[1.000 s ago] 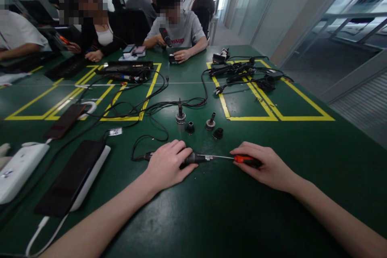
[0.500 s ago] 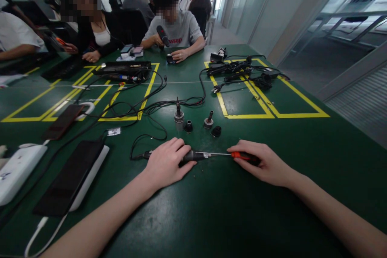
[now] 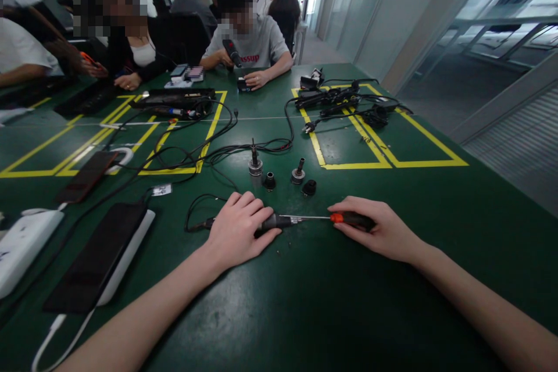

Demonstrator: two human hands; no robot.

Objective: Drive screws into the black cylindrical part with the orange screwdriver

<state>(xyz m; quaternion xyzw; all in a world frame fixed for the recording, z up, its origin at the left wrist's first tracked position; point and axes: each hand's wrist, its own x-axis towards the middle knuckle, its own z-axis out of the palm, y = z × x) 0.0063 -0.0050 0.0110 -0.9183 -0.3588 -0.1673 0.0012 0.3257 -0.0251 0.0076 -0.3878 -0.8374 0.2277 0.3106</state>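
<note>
Clasping a screwdriver [image 3: 337,218] mid-right, the right hand [image 3: 387,229] points it left along the black tool [image 3: 275,221] the left hand [image 3: 239,226] grips.

Screwdriver handle [image 3: 354,220] orange-red and black; tool body [image 3: 274,222] black; table [image 3: 305,308] green (tape outlines [image 3: 357,166] yellow).

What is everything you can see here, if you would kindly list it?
Table: 1, green, throughout
Corded tool: 1, black, centre
Screwdriver: 1, red-black, centre right
Metal-based parts: 2, silver-black, beyond the tool
Caps: 2, black, beside those parts
Phone-like devices: 2, dark, left
Power strip: 1, white, left edge
Cables: several, mostly black, left and far right
Tape frames: several, yellow, far half
Tray-like boxes: several, black, far left
Co-workers: several, variously clothed, far side
Left hand: 1, bare, on tool
Right hand: 1, bare, holding screwdriver
</note>
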